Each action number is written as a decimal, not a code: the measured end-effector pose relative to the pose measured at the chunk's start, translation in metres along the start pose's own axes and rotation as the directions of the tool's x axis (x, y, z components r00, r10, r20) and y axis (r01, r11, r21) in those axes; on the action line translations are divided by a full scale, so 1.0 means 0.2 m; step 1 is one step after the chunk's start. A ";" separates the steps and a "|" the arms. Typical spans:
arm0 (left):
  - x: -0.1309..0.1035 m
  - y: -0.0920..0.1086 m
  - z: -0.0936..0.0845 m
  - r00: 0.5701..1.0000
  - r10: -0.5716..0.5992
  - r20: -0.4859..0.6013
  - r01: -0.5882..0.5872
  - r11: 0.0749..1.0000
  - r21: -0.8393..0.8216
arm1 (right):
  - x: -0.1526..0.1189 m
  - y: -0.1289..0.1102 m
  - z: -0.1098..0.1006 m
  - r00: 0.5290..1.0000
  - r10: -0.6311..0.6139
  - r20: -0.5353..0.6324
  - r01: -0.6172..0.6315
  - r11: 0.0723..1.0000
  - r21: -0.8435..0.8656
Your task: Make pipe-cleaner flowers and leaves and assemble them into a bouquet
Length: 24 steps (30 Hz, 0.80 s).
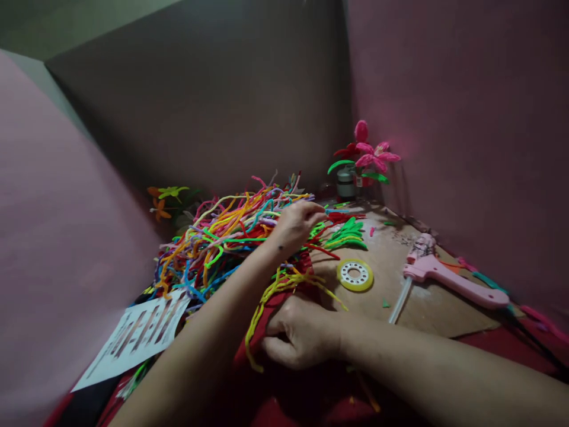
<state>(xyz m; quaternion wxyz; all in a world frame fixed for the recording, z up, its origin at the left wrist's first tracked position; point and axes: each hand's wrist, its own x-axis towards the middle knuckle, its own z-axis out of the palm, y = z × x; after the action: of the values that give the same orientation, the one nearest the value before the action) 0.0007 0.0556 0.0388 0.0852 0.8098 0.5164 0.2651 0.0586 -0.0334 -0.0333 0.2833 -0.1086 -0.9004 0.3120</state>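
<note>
My left hand [297, 226] reaches over the right side of a large heap of fuzzy pipe cleaners [235, 228] in many colours. Its fingers are pinched together beside a bunch of green pipe-cleaner pieces [349, 234] and some red ones [344, 217]; what they hold, if anything, I cannot make out. Closer to me, my right hand [302, 332] is curled into a fist over the red cloth [267, 403]. Its fingertips are hidden, so anything inside does not show. Yellow pipe cleaners [284, 284] spread just beyond and to the left of that fist.
On a brown board [377, 290] lie a yellow-rimmed tape roll [354, 274] and a pink glue gun [453, 279] with a glue stick. Pink pipe-cleaner flowers [377, 155] stand at the back. A printed sheet [137, 332] lies left; walls enclose the space.
</note>
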 end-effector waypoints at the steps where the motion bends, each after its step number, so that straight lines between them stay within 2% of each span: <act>1: -0.02 0.00 -0.06 0.999 -0.026 -0.042 0.024 0.999 -0.047 | 0.00 0.00 0.00 1.000 0.012 0.007 -0.012 1.000 0.028; 3: -0.11 -0.02 -0.20 0.988 -0.120 -0.096 0.110 0.988 -0.107 | 0.00 0.00 -0.02 0.997 0.073 -0.014 -0.071 0.991 0.117; 4: -0.17 -0.04 -0.26 0.983 -0.160 -0.088 0.149 0.981 -0.121 | 0.01 0.00 -0.03 0.991 0.121 -0.053 -0.109 0.976 0.187; 5: -0.23 -0.05 -0.32 0.980 -0.192 -0.044 0.184 0.974 -0.133 | 0.01 0.01 -0.05 0.976 0.185 -0.111 -0.148 0.949 0.279; 7: -0.36 -0.10 -0.38 0.962 -0.259 0.090 0.269 0.956 -0.116 | 0.03 0.03 -0.08 0.906 0.342 -0.249 -0.184 0.849 0.495; 10: -0.52 -0.19 -0.33 0.915 -0.345 0.209 0.366 0.928 -0.068 | 0.06 0.07 -0.11 0.764 0.559 -0.323 -0.154 0.644 0.749; 13: -0.59 -0.25 -0.21 0.925 -0.342 0.166 0.348 0.937 -0.010 | 0.07 0.11 -0.10 0.688 0.676 -0.264 -0.172 0.505 0.846; 16: -0.62 -0.27 -0.13 0.949 -0.300 0.100 0.298 0.954 0.037 | 0.07 0.14 -0.08 0.678 0.698 -0.231 -0.182 0.463 0.867; 20: -0.64 -0.27 -0.12 0.964 -0.265 0.022 0.265 0.964 -0.003 | 0.08 0.16 -0.07 0.656 0.708 -0.263 -0.166 0.475 0.864; 22: -0.65 -0.28 -0.11 0.967 -0.252 0.036 0.253 0.967 -0.030 | 0.08 0.16 -0.07 0.643 0.722 -0.257 -0.183 0.471 0.863; 24: -0.65 -0.28 -0.10 0.974 -0.213 0.080 0.216 0.976 -0.023 | 0.08 0.16 -0.07 0.649 0.728 -0.221 -0.204 0.446 0.871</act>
<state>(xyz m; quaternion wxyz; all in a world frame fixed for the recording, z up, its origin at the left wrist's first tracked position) -0.0975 -0.0369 -0.0117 0.1460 0.7575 0.5928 0.2313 0.0532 0.0053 -0.0373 0.4513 -0.3199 -0.4635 0.6922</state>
